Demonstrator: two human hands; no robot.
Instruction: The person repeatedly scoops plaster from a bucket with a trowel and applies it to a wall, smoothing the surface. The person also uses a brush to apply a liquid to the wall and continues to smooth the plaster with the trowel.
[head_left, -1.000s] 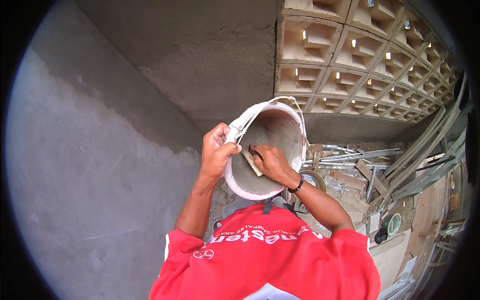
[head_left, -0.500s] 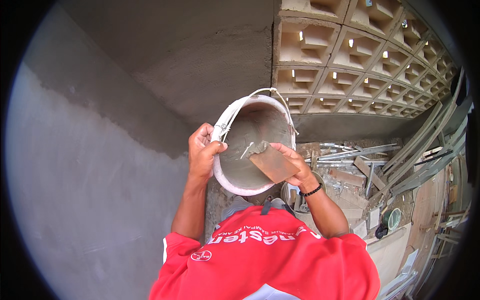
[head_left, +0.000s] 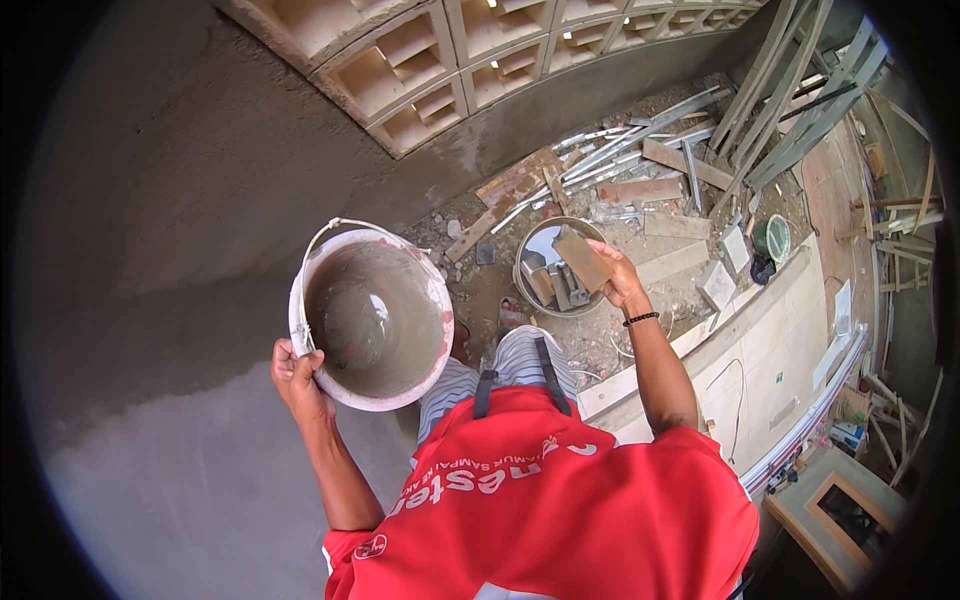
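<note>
Left hand (head_left: 300, 378) clamps bucket (head_left: 375, 402); right hand (head_left: 620, 278) clamps brown plate (head_left: 582, 259) over pail's (head_left: 560, 314) right edge: apparently a set-down, calling for loosened grip.

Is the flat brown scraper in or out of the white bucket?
Out: the right hand holds the flat brown scraper well to the right of the white bucket, which the left hand grips by its rim.

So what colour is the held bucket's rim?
The rim is whitish with pinkish patches, clearest in the head view.

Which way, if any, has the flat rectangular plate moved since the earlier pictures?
Yes: against the round floor tub, the flat plate has moved right, away from the bucket.
</note>
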